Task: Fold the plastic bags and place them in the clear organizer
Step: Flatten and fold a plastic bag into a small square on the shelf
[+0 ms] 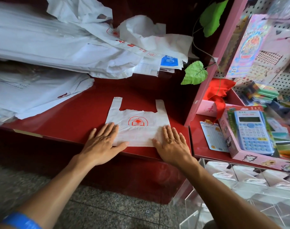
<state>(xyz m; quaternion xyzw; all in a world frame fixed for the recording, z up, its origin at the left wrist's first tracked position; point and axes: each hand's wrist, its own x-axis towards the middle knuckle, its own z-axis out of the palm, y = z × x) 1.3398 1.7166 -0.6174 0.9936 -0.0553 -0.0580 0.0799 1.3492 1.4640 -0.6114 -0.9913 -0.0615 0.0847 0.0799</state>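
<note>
Nearest, below and to the right of the right hand [171,144], stands the clear organizer [240,184], its compartments holding folded white bags [243,172]. Both hands lie flat, fingers straight and spread wide, pressing down on the lower, folded-up part of a white plastic bag [137,124] at the front edge of the red counter [84,116]. The left hand [102,142] covers the bag's left corner, its thumb stretched along the bottom edge; the right hand covers the right corner, thumb pointing inward. Between the hands the fold shows as a doubled band. Just beyond the fingertips sits the bag's red sun-and-book logo, and past that its two handles point away. Right of the right hand, a blue calculator [253,131] in pink packaging rests on a lower shelf. Farther off, beyond and left of the left hand, a loose heap of white bags [58,43] covers the counter's back, with green leaves [194,73] hanging to its right.
</note>
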